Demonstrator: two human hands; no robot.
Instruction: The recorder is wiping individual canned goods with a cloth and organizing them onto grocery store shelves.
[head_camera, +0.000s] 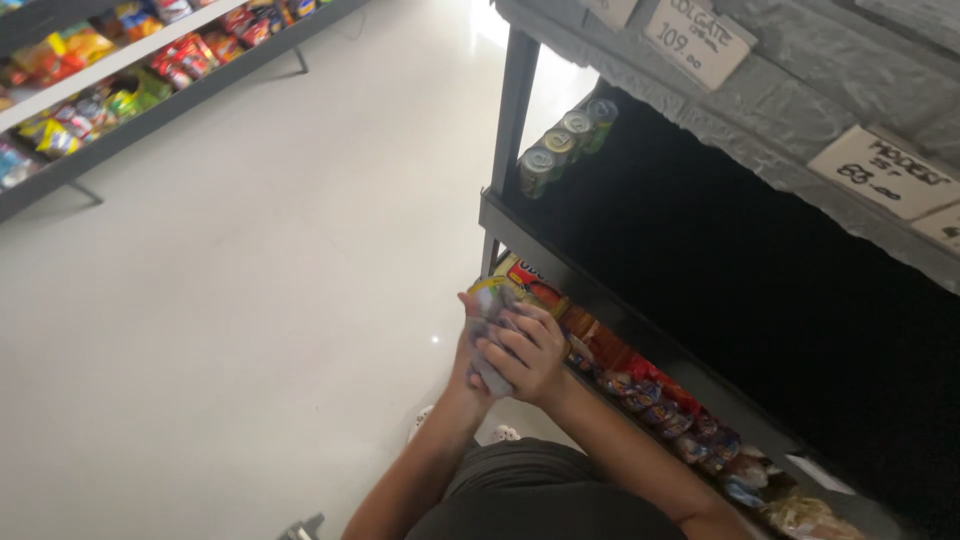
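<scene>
Both my hands meet low in the middle of the view, clasped around one small crinkly packet (490, 300) with a pale, bluish wrapper. My right hand (527, 355) covers it from the front with fingers curled over it. Most of my left hand (465, 360) is hidden behind the packet and the right hand; only its thumb side and wrist show. The packet is held just in front of the bottom shelf (640, 385) of a dark rack, next to an orange and yellow snack bag (530, 280).
The dark rack (510, 110) stands to my right; its middle shelf holds three drink cans (565, 145) at the left end. Several snack packets (690, 425) line the bottom shelf. A far shelf (120, 90) of colourful snacks runs along the top left, across pale floor (280, 260).
</scene>
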